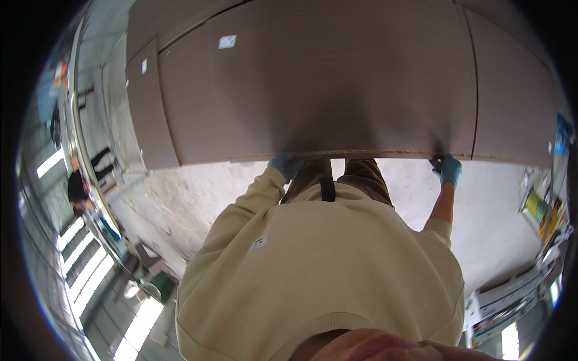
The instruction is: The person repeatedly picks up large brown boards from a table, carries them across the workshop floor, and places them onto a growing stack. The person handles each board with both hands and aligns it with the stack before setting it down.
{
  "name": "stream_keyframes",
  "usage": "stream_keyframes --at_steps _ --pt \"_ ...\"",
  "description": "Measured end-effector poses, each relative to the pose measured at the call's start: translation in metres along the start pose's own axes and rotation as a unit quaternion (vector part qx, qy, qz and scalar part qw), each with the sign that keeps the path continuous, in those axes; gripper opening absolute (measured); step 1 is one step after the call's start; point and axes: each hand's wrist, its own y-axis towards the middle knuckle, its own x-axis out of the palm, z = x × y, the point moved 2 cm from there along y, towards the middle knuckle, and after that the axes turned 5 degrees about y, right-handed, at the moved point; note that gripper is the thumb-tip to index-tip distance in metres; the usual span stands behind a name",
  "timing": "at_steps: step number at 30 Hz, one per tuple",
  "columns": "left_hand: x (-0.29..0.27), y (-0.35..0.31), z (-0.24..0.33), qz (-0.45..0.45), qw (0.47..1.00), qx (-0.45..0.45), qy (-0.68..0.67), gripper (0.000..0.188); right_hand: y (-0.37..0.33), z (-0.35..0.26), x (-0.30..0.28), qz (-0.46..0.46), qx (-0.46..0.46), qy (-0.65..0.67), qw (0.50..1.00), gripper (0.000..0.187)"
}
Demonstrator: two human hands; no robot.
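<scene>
A large brown board (337,78) with a smooth face spans the space in front of me, its raw near edge running just beyond my legs. My left hand (285,166), in a blue glove, is closed at this near edge, left of my legs; its fingers are partly in shadow. Further right along the same edge, my right hand (448,169), also blue-gloved, grips the board close to its right corner with the fingers curled. A small white label (227,41) sticks to the board's far left part.
Narrower brown panels flank the board, one on the left (147,114) and one on the right (512,90). Pale concrete floor (198,192) lies below. Another person (78,186) stands far left. Colourful bags (537,210) and stacked pale panels (506,304) are at the right.
</scene>
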Motion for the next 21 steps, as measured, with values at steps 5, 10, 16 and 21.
stream_keyframes --at_steps 5,10,16,21 --pt "-0.013 0.002 -0.006 -0.093 0.983 -0.019 -0.154 0.029 -0.018 -0.029 -0.017 0.071 -0.158 -0.253 0.952 0.031" --pt "-0.086 0.046 0.002 -0.041 0.977 0.101 -0.180 0.025 -0.061 -0.068 -0.143 0.142 -0.027 0.023 0.989 0.035" --pt "-0.120 0.068 0.022 0.085 0.963 0.218 -0.137 0.030 -0.055 -0.119 -0.068 0.127 -0.259 -0.253 0.924 0.041" --pt "-0.097 0.031 0.033 0.210 0.932 0.221 0.197 0.047 -0.107 -0.156 0.138 0.057 -0.596 -0.375 0.708 0.066"
